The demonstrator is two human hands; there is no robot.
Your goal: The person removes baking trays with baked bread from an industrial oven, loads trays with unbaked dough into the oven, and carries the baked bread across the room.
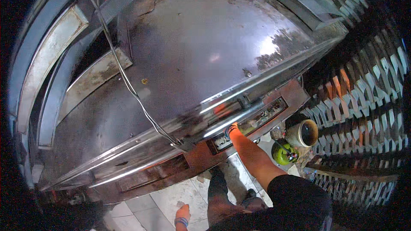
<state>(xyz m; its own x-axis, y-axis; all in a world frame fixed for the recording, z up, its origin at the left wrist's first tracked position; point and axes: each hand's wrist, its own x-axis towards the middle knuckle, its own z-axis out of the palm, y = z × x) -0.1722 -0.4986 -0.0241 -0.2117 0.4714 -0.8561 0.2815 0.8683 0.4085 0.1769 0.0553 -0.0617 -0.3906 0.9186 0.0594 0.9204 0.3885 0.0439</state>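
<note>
My right arm reaches forward to the metal bench (184, 34), a broad, shiny, scuffed surface with rounded bright rails along its near side. My right hand (233, 128), at a blue striped wristband, is at an open slot (257, 124) in the brown front frame below the rail. Its fingers are hidden by the rail and the slot. Pale, crumbly-looking bits lie inside that slot. Low over the tiled floor hangs my left hand (183, 212), also with a striped band. Its fingers look curled closed, near a small greyish patch; whether it grips that is unclear.
A green gas cylinder (284, 154) with a dark valve stands on the right beside a pale bucket (302, 133). Stacked slatted pieces (359, 102) rise along the right side. A twisted cable (124, 75) crosses the bench. Long curved-looking metal channels (47, 68) lie at the left.
</note>
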